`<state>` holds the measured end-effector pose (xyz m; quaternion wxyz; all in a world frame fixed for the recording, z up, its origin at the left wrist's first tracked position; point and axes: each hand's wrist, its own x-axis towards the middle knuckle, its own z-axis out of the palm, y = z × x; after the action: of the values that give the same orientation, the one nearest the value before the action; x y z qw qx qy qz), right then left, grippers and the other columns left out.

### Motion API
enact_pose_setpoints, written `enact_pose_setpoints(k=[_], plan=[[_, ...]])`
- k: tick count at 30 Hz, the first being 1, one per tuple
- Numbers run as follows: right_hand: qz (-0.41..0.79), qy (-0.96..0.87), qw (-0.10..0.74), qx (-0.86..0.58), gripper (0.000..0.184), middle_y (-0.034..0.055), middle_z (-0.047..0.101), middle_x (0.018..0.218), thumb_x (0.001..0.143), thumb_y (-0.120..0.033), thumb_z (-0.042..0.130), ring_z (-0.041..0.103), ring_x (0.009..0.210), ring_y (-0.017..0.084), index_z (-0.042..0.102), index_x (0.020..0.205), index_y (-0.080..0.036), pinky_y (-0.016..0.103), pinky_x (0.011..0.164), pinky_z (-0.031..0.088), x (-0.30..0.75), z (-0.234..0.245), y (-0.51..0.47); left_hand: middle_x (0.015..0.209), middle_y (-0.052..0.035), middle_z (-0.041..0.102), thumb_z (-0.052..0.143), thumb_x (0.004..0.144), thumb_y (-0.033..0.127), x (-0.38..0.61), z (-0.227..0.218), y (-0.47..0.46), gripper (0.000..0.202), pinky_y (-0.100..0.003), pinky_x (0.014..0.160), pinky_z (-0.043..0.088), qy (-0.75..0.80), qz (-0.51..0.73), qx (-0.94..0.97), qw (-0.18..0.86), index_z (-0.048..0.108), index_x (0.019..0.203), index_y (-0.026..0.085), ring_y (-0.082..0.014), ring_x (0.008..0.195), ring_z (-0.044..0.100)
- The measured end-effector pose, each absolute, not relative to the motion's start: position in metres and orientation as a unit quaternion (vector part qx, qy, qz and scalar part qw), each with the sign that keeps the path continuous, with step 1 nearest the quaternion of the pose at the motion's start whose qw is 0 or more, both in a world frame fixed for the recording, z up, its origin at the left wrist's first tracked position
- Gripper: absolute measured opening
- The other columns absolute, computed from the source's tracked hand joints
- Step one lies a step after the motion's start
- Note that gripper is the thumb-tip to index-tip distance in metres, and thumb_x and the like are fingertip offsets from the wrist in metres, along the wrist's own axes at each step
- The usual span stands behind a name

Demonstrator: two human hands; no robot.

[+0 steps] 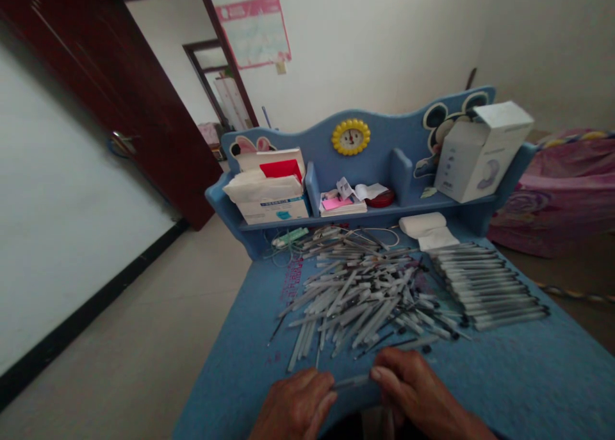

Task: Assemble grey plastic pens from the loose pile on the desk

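Near the front edge of the desk, a translucent pen (pixel 352 382) spans the gap between my two hands. My left hand (pixel 295 403) is closed around its left end. At the other end, my right hand (pixel 414 389) pinches it between thumb and fingers; the tips of the pen are hidden in my grip. Just beyond my hands spreads a loose pile of pen parts (pixel 355 293), clear barrels mixed with dark thin pieces and black caps. To the right lies a row of pens (pixel 490 286) set side by side, with black ends.
The blue desk (pixel 225 369) has a raised shelf at the back. On it stand a mask box (pixel 276 209), papers (pixel 343 206), a red round object (pixel 380 198) and a white carton (pixel 480 155). A white tissue roll (pixel 423 224) lies below the shelf. A dark red door (pixel 120 100) is at left.
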<state>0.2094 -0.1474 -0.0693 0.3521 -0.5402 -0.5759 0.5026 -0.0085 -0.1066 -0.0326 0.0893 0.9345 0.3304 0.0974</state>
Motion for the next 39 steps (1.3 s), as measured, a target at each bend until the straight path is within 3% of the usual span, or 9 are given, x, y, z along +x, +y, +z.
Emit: enact_pose_setpoints(k=[4,9,15,18,20,24,30,35,39], plan=[[0.483,-0.584,0.335,-0.56,0.036,-0.0045,0.046,0.046,0.087,-0.037,0.036,0.042,0.04,0.007,0.045,0.057,-0.018,0.017,0.039,0.028,0.208,-0.069,-0.144,0.071,-0.0006,0.061,0.043,0.087,0.023,-0.007,-0.032,-0.106,0.014,-0.022,0.057,0.045,0.325,0.105,0.935,0.1,0.056,0.084,0.023,-0.0142,0.064,0.059],[0.526,-0.557,0.38,-0.519,0.016,-0.0054,0.05,0.057,0.082,-0.033,0.046,0.049,0.048,0.009,0.051,0.082,-0.018,0.016,0.044,0.034,0.209,-0.067,-0.141,0.07,-0.0002,0.06,0.039,0.089,0.024,-0.007,-0.03,-0.105,0.018,-0.02,0.058,0.046,0.324,0.152,0.928,0.107,0.057,0.087,0.024,-0.013,0.064,0.058],[0.495,-0.571,0.353,-0.551,0.033,-0.0043,0.047,0.048,0.086,-0.036,0.038,0.043,0.039,0.007,0.045,0.059,-0.018,0.017,0.038,0.028,0.207,-0.065,-0.138,0.07,-0.0005,0.06,0.041,0.088,0.024,-0.006,-0.032,-0.102,0.016,-0.02,0.058,0.045,0.329,0.145,0.926,0.112,0.057,0.087,0.023,-0.0132,0.064,0.058],[0.563,-0.52,0.387,-0.512,0.014,-0.0058,0.05,0.056,0.08,-0.032,0.048,0.046,0.042,0.008,0.049,0.079,-0.019,0.017,0.039,0.032,0.207,-0.064,-0.137,0.07,-0.0002,0.06,0.04,0.089,0.025,-0.006,-0.033,-0.101,0.018,-0.02,0.058,0.045,0.325,0.159,0.924,0.121,0.058,0.09,0.023,-0.0129,0.064,0.058],[0.568,-0.515,0.394,-0.507,0.017,-0.0067,0.049,0.056,0.078,-0.033,0.051,0.046,0.044,0.008,0.05,0.085,-0.018,0.017,0.039,0.033,0.207,-0.063,-0.136,0.069,0.0001,0.06,0.039,0.089,0.025,-0.006,-0.033,-0.1,0.019,-0.019,0.058,0.045,0.321,0.169,0.924,0.12,0.058,0.089,0.023,-0.0125,0.062,0.058],[0.492,-0.572,0.363,-0.547,0.039,-0.0052,0.044,0.044,0.087,-0.04,0.037,0.044,0.038,0.007,0.046,0.056,-0.017,0.018,0.041,0.032,0.207,-0.06,-0.133,0.069,-0.0002,0.06,0.038,0.09,0.026,-0.004,-0.032,-0.1,0.021,-0.019,0.058,0.045,0.326,0.172,0.921,0.128,0.059,0.087,0.023,-0.0124,0.063,0.058],[0.593,-0.504,0.376,-0.504,0.022,-0.0051,0.055,0.055,0.079,-0.04,0.05,0.05,0.038,0.008,0.049,0.076,-0.018,0.016,0.037,0.034,0.208,-0.063,-0.134,0.071,-0.0007,0.061,0.035,0.091,0.027,-0.003,-0.027,-0.101,0.025,-0.021,0.063,0.046,0.334,0.158,0.917,0.148,0.06,0.091,0.022,-0.0128,0.066,0.059],[0.551,-0.533,0.352,-0.537,0.04,-0.0037,0.05,0.043,0.086,-0.046,0.039,0.048,0.034,0.008,0.047,0.06,-0.017,0.016,0.034,0.03,0.208,-0.066,-0.135,0.074,-0.0008,0.063,0.034,0.091,0.027,-0.002,-0.025,-0.103,0.025,-0.021,0.066,0.044,0.351,0.128,0.912,0.171,0.059,0.09,0.022,-0.0134,0.07,0.059],[0.595,-0.51,0.375,-0.495,0.031,-0.0024,0.057,0.052,0.082,-0.043,0.047,0.052,0.037,0.009,0.05,0.069,-0.016,0.017,0.037,0.034,0.21,-0.066,-0.136,0.075,-0.0018,0.063,0.034,0.09,0.026,0.0,-0.019,-0.104,0.026,-0.022,0.065,0.041,0.37,0.072,0.901,0.215,0.059,0.084,0.02,-0.0145,0.071,0.059]])
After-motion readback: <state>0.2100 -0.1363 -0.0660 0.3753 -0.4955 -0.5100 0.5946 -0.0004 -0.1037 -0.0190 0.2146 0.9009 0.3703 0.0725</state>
